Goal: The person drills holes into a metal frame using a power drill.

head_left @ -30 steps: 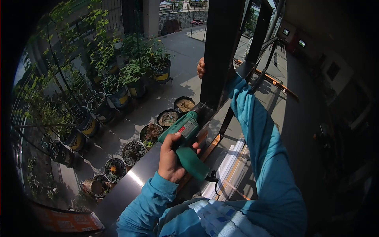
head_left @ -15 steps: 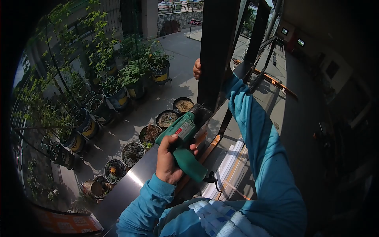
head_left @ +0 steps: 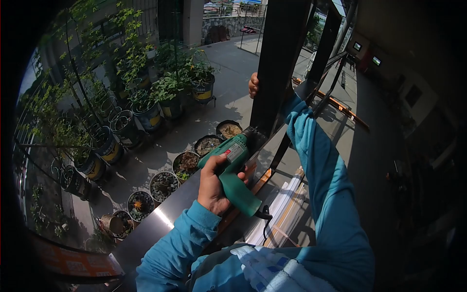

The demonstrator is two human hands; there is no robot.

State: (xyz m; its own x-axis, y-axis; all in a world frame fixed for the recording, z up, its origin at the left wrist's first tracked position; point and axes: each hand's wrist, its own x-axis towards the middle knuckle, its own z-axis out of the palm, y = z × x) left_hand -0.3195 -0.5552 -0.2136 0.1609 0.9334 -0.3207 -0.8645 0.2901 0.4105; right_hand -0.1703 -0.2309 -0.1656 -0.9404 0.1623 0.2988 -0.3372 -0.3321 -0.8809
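Sunlit courtyard paving [head_left: 228, 63] fills the background below, and we are looking down over a dark metal rail [head_left: 160, 221] at the edge. Along the rail I count 5 round pots [head_left: 164, 186] in a diagonal row, seen from above. Beyond them is a curved line of bigger tubs [head_left: 146, 116] with leafy plants, too overgrown to count exactly. Now to the action: 2 hands, 1 tool. The left hand [head_left: 212, 187] has its grip clenched around the handle of 1 green drill [head_left: 233, 168], index finger lying up along the body. The drill sits above the rail, tilted, with its nose pressed right at the foot of the dark upright post [head_left: 279, 63]. Its black cord [head_left: 265, 216] drops from the butt of the handle. The right hand [head_left: 253, 85] is higher up, its grip wrapped around that same post. Only the fingers show at the post's left edge, and the blue sleeve runs behind it. A 2nd post [head_left: 331, 34] stands further back. Below the drill, beside the rail, lies 1 bundle of white strips [head_left: 287, 207]. In the dim right background, 2 small screens [head_left: 358, 46] glow.
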